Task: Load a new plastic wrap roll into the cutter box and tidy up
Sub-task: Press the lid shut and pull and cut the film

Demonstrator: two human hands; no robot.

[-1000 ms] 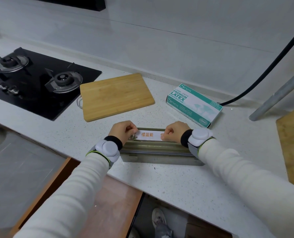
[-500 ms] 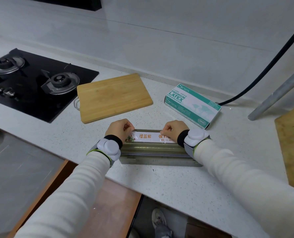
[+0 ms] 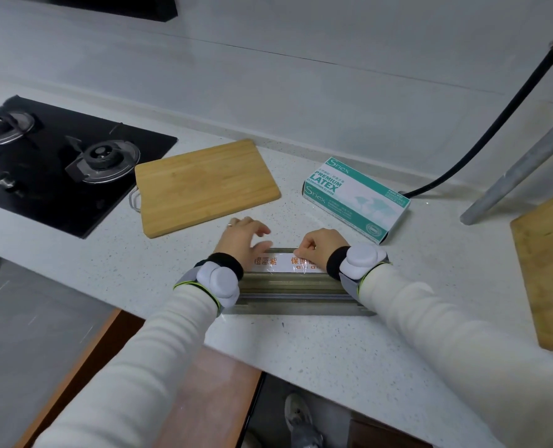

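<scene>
- The cutter box (image 3: 294, 295) sits by the counter's (image 3: 333, 350) front edge, with the plastic wrap roll (image 3: 283, 261) already lying in it, uncovered.
- The right hand (image 3: 320, 247) pinches the roll's film near its label. The left hand (image 3: 241, 240) is spread over the roll's left end.
- Probably left to do: feed the film through, close the box, tidy up.
- Farther back are a bamboo cutting board (image 3: 204, 185) and a latex glove box (image 3: 355, 198).

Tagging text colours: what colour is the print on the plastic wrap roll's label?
Orange characters on a white label, on the plastic wrap roll; head view, the only one.

Olive-green cutter box (image 3: 294, 287), white roll (image 3: 283, 262) with orange lettering, tan wooden board (image 3: 204, 185), teal-and-white glove box (image 3: 355, 198), white speckled counter (image 3: 333, 344)
</scene>
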